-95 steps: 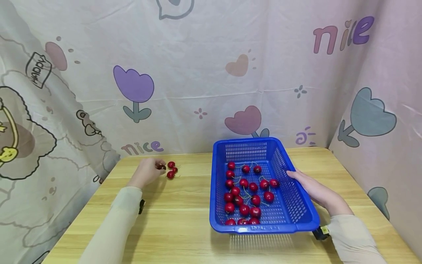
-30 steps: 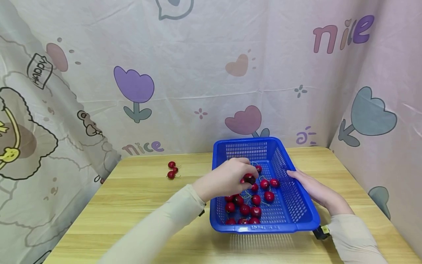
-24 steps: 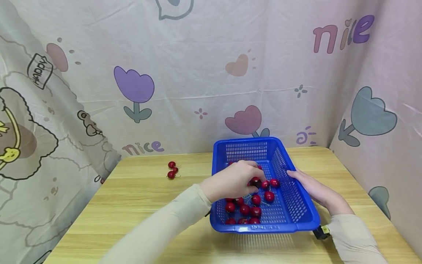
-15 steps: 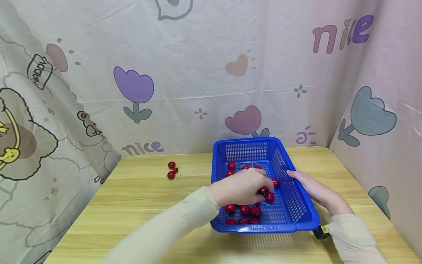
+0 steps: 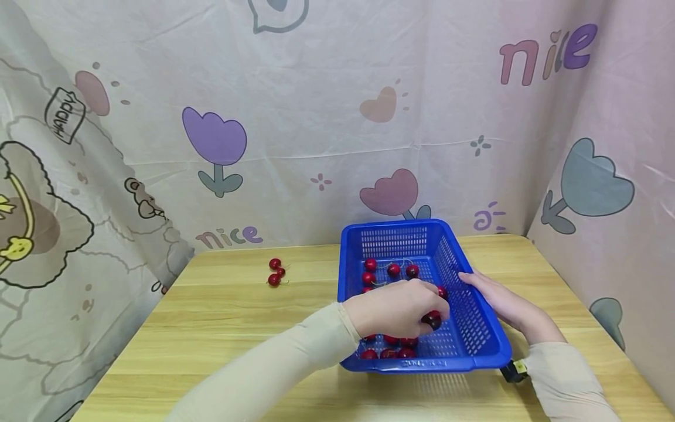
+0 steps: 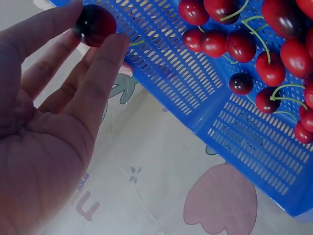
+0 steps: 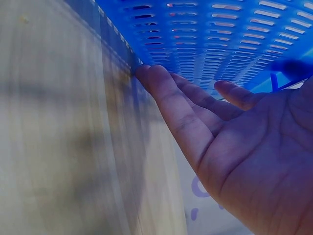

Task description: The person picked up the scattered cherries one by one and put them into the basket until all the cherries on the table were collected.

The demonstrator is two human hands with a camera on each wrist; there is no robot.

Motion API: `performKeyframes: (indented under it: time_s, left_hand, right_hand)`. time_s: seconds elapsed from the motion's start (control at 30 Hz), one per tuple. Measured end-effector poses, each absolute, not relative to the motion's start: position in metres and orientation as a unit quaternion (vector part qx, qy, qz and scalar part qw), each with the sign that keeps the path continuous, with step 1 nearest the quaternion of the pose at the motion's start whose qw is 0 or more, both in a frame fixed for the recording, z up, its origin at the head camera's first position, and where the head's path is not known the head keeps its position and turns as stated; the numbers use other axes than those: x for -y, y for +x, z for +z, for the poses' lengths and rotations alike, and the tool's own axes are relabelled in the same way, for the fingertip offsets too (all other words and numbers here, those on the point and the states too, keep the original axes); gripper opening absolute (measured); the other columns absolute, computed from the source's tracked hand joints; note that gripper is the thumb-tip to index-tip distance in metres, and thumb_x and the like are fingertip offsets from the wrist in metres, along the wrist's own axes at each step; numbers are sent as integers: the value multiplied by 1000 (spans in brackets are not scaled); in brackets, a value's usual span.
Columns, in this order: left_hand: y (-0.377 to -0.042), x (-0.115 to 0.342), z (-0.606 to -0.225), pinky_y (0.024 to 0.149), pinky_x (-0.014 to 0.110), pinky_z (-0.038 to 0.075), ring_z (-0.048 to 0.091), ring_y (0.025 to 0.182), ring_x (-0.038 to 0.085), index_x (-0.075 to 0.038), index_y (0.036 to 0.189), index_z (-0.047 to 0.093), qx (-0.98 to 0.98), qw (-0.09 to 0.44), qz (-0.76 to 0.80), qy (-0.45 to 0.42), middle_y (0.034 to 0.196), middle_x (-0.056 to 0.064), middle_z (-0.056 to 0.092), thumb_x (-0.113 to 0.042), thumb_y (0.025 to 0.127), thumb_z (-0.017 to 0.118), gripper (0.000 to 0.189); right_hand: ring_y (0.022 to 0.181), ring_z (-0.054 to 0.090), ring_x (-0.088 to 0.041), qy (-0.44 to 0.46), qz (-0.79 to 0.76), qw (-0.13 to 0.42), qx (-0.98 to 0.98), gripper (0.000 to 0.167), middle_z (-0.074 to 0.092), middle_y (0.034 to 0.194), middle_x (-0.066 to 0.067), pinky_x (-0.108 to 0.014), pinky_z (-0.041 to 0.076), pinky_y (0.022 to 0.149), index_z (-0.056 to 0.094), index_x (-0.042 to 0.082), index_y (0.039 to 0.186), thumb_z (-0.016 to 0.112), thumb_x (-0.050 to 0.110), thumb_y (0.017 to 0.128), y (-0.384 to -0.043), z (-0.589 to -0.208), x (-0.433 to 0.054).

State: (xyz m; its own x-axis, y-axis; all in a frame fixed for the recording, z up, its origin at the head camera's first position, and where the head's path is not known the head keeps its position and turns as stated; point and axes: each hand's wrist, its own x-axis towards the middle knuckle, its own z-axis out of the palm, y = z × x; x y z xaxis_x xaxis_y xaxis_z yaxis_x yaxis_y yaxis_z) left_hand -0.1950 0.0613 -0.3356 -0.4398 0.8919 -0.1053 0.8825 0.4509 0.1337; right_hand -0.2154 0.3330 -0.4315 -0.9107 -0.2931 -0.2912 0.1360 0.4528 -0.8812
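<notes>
Thumb and fingertips of my left hand [image 5: 398,308] pinch a dark red cherry [image 5: 432,319] over the right part of the blue perforated basket [image 5: 422,365]. In the left wrist view the pinched cherry [image 6: 96,25] shows beside the basket wall [image 6: 168,81], its green stem reaching to the right. Several red cherries [image 5: 371,265] with thin stems lie on the basket floor, some of them hidden under my left hand. My right hand [image 5: 501,302] rests at the basket's right side. In the right wrist view its fingers [image 7: 178,120] lie extended along the outer wall.
Three loose cherries [image 5: 274,280] lie on the wooden table [image 5: 237,328] at the back left. A printed cloth [image 5: 295,117] hangs behind the table and along both sides. A black wrist device [image 5: 512,372] sits under the right wrist, near the basket's front right corner.
My left hand picked up a cherry from the back left group and carried it right to the basket. Within the last second it has moved further right and nearer. My right hand stays put.
</notes>
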Motion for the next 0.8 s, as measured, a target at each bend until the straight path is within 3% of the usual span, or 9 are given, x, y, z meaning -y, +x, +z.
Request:
performKeyframes:
  time_s: [0.33, 0.8]
  left_hand:
    - [-193, -59, -335, 102, 17, 56, 71, 116, 1, -30, 133, 75, -849, 94, 36, 519, 130, -12, 75, -28, 95, 83, 39]
    - [-204, -37, -319, 98, 16, 58, 72, 113, 7, -21, 127, 79, -849, 33, 76, 522, 125, -4, 78, -25, 98, 81, 30]
  right_hand:
    - [128, 69, -41, -50, -522, 204, -827, 85, 35, 166, -36, -68, 52, 109, -4, 15, 173, 31, 62, 112, -215, -432, -333]
    - [130, 68, -43, -47, -522, 198, -828, 86, 35, 166, -36, -67, 54, 108, -6, 16, 173, 33, 62, 112, -213, -432, -332]
